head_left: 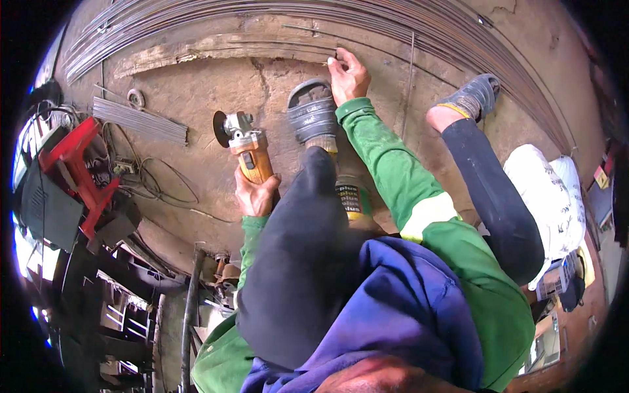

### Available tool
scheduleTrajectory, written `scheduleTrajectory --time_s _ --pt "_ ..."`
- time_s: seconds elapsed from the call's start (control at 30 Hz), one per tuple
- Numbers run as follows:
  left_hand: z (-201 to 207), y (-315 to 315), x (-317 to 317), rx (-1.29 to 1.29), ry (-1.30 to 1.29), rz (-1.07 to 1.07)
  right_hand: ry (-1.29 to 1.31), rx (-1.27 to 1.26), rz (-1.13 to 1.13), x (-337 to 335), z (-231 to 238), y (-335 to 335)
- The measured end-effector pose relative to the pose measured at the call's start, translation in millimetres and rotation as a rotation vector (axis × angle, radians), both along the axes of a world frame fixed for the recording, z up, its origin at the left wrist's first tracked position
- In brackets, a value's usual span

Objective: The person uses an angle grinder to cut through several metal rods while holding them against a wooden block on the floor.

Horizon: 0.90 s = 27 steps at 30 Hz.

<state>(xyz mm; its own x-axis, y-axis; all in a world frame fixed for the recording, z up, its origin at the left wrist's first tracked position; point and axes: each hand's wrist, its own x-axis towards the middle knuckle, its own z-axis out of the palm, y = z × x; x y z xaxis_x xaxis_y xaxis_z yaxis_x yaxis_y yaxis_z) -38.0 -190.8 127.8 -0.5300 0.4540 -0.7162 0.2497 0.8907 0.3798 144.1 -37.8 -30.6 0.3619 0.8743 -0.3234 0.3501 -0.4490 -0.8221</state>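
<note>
My left hand (257,195) is wrapped round the orange body of an angle grinder (254,157). The grinder is raised with its metal head pointing away from me, and its dark cutting disc (221,129) faces left. Farther off, my right hand (350,80) pinches a thin metal rod (288,43) between thumb and fingers. That rod lies along a rough wooden plank (170,57) on the floor. Disc and rod are apart. My left foot, in a grey sandal (312,111), rests between my two hands, just short of the plank.
Long thin rods (262,9) lie bundled across the far floor. Short cut rods (141,121) and a small ring (135,98) lie at left, near a loose cable (164,170) and a red-and-grey machine (78,164). A labelled can (354,200) stands behind my left foot; white sacks (544,196) sit right.
</note>
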Motion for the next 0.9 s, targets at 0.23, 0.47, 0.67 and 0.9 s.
scheduleTrajectory --time_s 0.23,0.47,0.67,0.9 --pt "-3 -7 -4 0.051 0.023 0.013 0.075 -0.009 0.009 -1 -5 -1" --pt "-11 -14 -7 0.039 0.04 -0.022 0.115 -0.022 0.001 2 1 1" --pt "-10 -13 -6 0.02 0.009 -0.021 0.115 0.004 0.009 4 -10 -1" --pt "-10 -13 -12 0.021 0.022 -0.03 -0.03 0.045 0.082 2 5 4"
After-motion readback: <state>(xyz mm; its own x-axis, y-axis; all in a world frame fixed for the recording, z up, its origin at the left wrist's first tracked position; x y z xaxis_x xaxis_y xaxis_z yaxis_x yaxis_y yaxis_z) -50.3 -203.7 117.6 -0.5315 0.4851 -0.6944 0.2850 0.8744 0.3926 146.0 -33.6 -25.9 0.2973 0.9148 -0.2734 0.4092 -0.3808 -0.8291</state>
